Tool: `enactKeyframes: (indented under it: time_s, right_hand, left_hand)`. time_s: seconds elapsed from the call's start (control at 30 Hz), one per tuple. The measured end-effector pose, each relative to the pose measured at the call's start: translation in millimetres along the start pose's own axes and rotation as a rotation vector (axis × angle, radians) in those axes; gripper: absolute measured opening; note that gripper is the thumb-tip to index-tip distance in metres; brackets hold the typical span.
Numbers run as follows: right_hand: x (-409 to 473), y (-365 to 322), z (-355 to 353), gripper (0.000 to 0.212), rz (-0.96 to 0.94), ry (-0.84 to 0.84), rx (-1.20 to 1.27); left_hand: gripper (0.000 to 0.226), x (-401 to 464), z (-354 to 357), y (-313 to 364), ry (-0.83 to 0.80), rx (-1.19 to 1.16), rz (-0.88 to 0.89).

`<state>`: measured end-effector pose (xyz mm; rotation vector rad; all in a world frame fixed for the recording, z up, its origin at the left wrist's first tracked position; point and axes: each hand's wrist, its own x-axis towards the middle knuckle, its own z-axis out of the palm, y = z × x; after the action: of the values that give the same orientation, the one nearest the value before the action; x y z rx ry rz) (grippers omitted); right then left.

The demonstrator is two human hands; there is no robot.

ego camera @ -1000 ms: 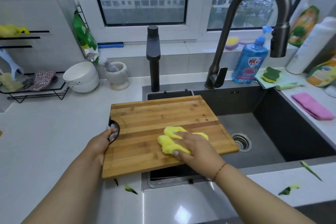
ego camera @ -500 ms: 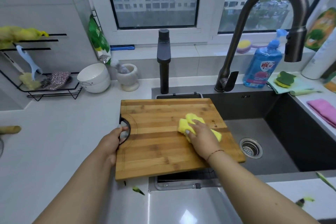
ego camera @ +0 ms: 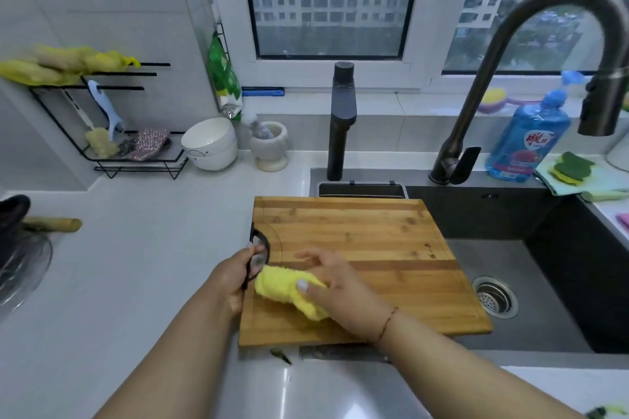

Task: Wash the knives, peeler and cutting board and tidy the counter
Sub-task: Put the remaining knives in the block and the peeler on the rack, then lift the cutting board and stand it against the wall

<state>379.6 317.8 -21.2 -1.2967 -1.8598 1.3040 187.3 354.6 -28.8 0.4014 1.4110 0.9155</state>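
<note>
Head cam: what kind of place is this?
Most likely a home kitchen in an apartment: a sink with a gooseneck faucet, a dish soap bottle beside it, a wooden cutting board laid across the basin, and high-rise blocks outside the window.
</note>
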Motion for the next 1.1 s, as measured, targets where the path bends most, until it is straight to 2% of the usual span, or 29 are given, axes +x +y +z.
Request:
enactKeyframes:
  time_s: [0.07, 0.1, 0.13, 0.17, 0.23, 0.37, 0.47, 0.5, 0.53, 0.6, 0.73, 0.83, 0.87, 0.9, 0.93, 0.97, 1.03, 1.07, 1.1]
  right_hand:
    - [8, -15, -23, 0.030, 0.120, 0.223, 0.250]
    - [11, -21, -34, 0.027, 0.136, 0.280, 0.471]
    - [14, -26, -45, 0.025, 0.146, 0.282, 0.737]
    - [17, -27, -53, 0.031, 0.159, 0.253, 0.991]
    - [17, -24, -68, 0.049, 0.203, 0.221, 1.308]
    - [21, -8, -80, 0.053, 0.128, 0.212, 1.633]
    - [25, -2, -86, 0.077, 0.016, 0.294, 1.693]
    - [25, -5, -88, 0.081, -0.020, 0.311, 1.693]
    - [27, -7, -91, 0.076, -0.040, 0.332, 1.674]
    - [33, -13, -102, 0.054, -0.013, 0.398, 1.605]
    - [62, -46, -135, 0.040, 0.090, 0.695, 1.337]
    - [93, -82, -165, 0.057, 0.014, 0.822, 0.838]
    - [104, -94, -171, 0.053, -0.036, 0.836, 0.618]
    - [116, -106, -176, 0.040, -0.127, 0.848, 0.370]
    - [127, -117, -177, 0.022, -0.195, 0.840, 0.093]
    - [138, -123, -177, 0.014, -0.195, 0.764, -0.185]
    - [157, -124, -171, 0.046, 0.006, 0.450, -0.661]
    - [163, -122, -168, 0.059, 0.099, 0.339, -0.812]
    - [167, -118, -165, 0.064, 0.131, 0.293, -0.906]
  left_hand:
    - [0.031, 2, 2, 1, -0.001, 0.009, 0.000]
    - [0.031, 3, 2, 2, -0.012, 0.007, 0.002]
    - [0.031, 2, 2, 3, -0.019, 0.010, 0.001]
    - [0.031, 2, 2, 3, -0.022, 0.013, 0.003]
    - [0.032, 2, 2, 4, -0.028, 0.011, -0.001]
    - [0.032, 3, 3, 5, -0.036, 0.004, -0.002]
    - [0.030, 3, 3, 6, -0.032, -0.008, -0.007]
    - [0.030, 2, 4, 7, -0.034, -0.011, -0.006]
    - [0.030, 2, 4, 8, -0.036, -0.011, -0.007]
    - [0.032, 3, 4, 10, -0.037, -0.011, -0.004]
    - [0.031, 1, 5, 14, -0.037, -0.007, 0.005]
    - [0.030, -1, 6, 16, -0.036, -0.012, 0.013]
    - [0.030, -2, 6, 15, -0.034, -0.012, 0.012]
    - [0.029, -3, 6, 16, -0.033, -0.012, 0.014]
    - [0.027, -4, 6, 17, -0.033, -0.014, 0.019]
    - [0.025, -4, 7, 18, -0.032, -0.017, 0.025]
    - [0.023, -6, 7, 19, -0.037, -0.015, 0.036]
    - [0.024, -7, 8, 20, -0.039, -0.010, 0.038]
    - [0.024, -7, 8, 21, -0.038, -0.007, 0.042]
